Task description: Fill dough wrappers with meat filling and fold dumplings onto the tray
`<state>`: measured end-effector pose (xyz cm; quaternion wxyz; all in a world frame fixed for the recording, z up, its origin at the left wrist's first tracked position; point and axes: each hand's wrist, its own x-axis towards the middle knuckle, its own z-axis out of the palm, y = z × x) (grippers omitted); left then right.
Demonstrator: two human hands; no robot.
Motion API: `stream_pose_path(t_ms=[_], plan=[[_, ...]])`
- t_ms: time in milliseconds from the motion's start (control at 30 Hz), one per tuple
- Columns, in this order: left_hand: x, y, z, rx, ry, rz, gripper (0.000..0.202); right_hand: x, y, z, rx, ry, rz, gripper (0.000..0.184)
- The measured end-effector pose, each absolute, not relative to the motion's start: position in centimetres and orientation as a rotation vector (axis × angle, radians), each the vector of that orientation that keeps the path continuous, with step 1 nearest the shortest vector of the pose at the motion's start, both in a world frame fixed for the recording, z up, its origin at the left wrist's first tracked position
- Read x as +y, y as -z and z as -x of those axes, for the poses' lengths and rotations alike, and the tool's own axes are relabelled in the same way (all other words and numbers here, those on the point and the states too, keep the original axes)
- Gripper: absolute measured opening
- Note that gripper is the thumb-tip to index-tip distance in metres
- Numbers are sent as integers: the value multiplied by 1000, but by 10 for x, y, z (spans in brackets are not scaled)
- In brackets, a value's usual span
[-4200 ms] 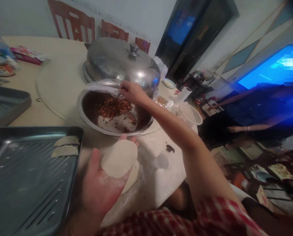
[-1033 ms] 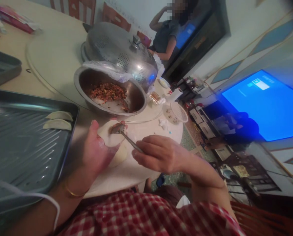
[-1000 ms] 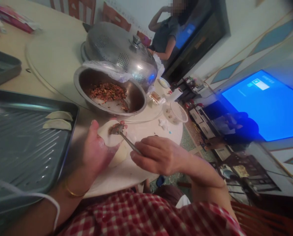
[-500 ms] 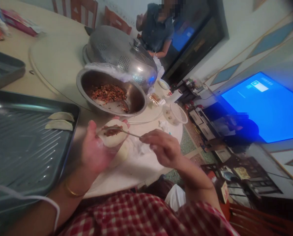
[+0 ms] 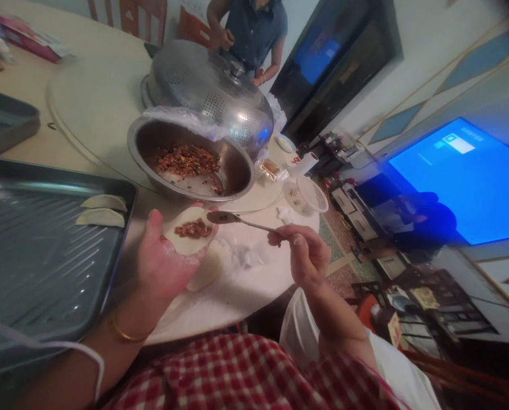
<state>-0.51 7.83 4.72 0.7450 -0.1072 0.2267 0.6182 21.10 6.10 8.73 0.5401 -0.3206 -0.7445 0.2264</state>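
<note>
While the left hand [image 5: 164,267] lies palm up with its thumb standing apart, a round, pale dough wrapper [image 5: 185,245] rests flat across its opened fingers, which are mostly hidden beneath the dough, a few tips showing past its edge. A small mound of reddish-brown chopped filling [image 5: 193,229] sits near the middle of the wrapper. The right hand [image 5: 306,250] has its fingers closed on the handle end of a long, thin metal spoon [image 5: 254,225] — its smeared bowl lies at the wrapper's right edge, and whether the two touch cannot be told.

Just beyond the left hand stands a wide, round stainless-steel bowl [image 5: 242,191] with more of the chopped mixture [image 5: 188,161] inside and crumpled clear plastic [image 5: 181,121] along its far rim. Behind it is a large, domed steel cover [image 5: 186,74] with perforated patches. Another pale dough round [image 5: 206,272] lies on the cream-coloured tabletop [image 5: 237,296], beside the left hand. To the left — near the bowl — is a dark grey, ridged metal tray [image 5: 36,273], with two crescent-shaped dumplings [image 5: 101,218] side by side near its right wall.
</note>
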Motion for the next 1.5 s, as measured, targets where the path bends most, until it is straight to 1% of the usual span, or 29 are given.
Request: stream_pose_path(t_ms=[133, 333, 500, 633, 800, 967, 1167, 1267, 1500], plan=[[77, -47, 7, 484, -1359, 202, 63, 63, -94, -216, -1922, -436, 675, 24], [78, -35, 9, 426, -1295, 171, 63, 69, -118, -219, -2315, -213, 372, 19], [78, -40, 7, 496, -1278, 143, 60, 65, -132, -222, -2538, -94, 338, 20], [78, -49, 6, 571, -1252, 126, 62, 68, -134, -219, -2653, -91, 305, 22], [78, -47, 4, 568, -1218, 79, 65, 78, -127, -209, -2617, -83, 300, 17], [77, -42, 4, 543, -1211, 64, 66, 86, -118, -203, -2573, -204, 302, 21], [77, -40, 4, 494, -1251, 74, 64, 84, -118, -206, -2446, -233, 301, 22], [78, -40, 4, 497, -1255, 82, 64, 82, -115, -207, -2379, -167, 313, 23], [79, -34, 5, 472, -1234, 62, 62, 89, -104, -204, -2485, 14, 258, 20]])
